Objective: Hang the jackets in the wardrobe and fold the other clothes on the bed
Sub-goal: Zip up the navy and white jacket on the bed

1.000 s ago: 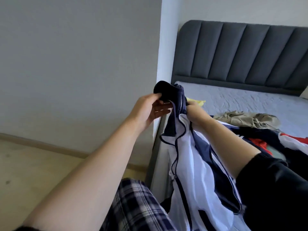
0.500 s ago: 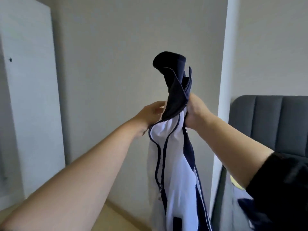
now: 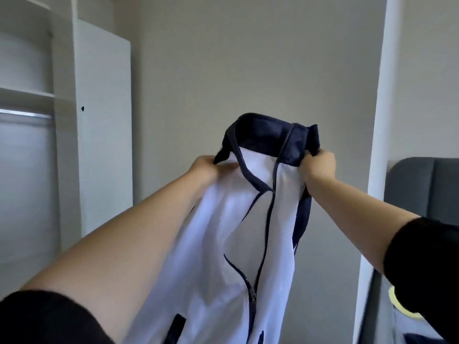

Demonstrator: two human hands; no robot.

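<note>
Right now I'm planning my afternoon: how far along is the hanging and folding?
Nothing looks finished: the wardrobe rail is bare. In hand: the left hand and right hand hold a white and navy jacket by its collar. Left: hanging it; the bed is mostly out of view.

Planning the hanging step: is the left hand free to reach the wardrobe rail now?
Probably not: the left hand and right hand both grip the jacket; the rail sits off left.
</note>
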